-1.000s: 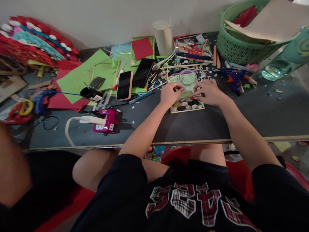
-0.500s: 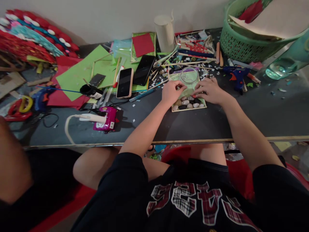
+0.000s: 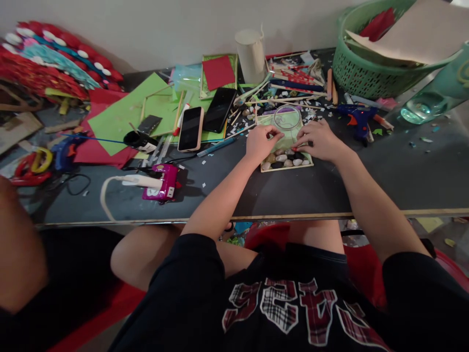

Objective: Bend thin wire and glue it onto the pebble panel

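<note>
A light green panel [image 3: 289, 139] with a thin pale frame lies on the dark table. Along its near edge sits a row of pebbles [image 3: 288, 162], black, white and brown, and a wire-like ring [image 3: 287, 117] shows at its far part. Over the panel's left side, my left hand [image 3: 261, 143] has thumb and forefinger pinched together; what they hold, if anything, is too small to make out. My right hand [image 3: 318, 140] is over the right side, fingers curled and closed just above the pebbles. A small red piece [image 3: 294, 149] shows at its fingertips.
A blue glue gun [image 3: 359, 120] lies to the right, near a green basket [image 3: 361, 73] and a clear bottle [image 3: 421, 105]. Two phones [image 3: 190, 128], coloured paper [image 3: 120, 115] and a purple power adapter [image 3: 163, 183] are leftward. Scraps and sticks litter the back. Another person's arm [image 3: 22, 249] is at far left.
The camera view has tipped slightly, so things sit a little lower in the picture. Both hands stay over the panel in nearly the same pose.
</note>
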The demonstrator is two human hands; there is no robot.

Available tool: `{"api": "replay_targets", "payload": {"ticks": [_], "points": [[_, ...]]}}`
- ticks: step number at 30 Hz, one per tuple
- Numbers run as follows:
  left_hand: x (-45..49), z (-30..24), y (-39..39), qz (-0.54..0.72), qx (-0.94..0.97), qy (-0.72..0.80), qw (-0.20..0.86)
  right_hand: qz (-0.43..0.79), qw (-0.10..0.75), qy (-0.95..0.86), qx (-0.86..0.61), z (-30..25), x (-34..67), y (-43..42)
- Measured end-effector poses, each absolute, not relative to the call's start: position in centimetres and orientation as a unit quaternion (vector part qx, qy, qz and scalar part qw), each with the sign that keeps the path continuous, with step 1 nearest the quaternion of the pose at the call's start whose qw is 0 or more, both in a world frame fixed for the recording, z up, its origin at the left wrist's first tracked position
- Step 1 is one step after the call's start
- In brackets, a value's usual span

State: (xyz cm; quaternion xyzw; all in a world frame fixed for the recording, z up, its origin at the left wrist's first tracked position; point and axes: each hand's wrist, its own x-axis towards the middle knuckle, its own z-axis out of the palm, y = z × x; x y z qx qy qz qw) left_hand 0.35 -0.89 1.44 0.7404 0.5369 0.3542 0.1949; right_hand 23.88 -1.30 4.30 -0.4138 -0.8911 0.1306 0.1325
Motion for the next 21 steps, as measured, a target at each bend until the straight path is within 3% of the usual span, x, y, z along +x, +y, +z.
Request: {"api": "replay_targets", "payload": {"ticks": [7,12,18,21], "points": [[0.4,1.5,-0.8,0.343,0.743,0.542,0.192,0.178,0.135,-0.896,-0.384,4.2,24.2,-0.7],[0.5,2.1,-1.1,0.347,0.732,0.552,0.198,0.179,0.209,-0.867,-0.415,4.6,23.9,-1.2],[0.3,2.0,-0.9,0.381,0.705,0.575,0.166,0.141,0.171,-0.871,-0.439,4.4,23.1,-2.0],[-0.1,1.7,-0.7,0.410,0.687,0.583,0.139,0.143,0.241,-0.835,-0.473,4.3,22.9,-2.3]]}}
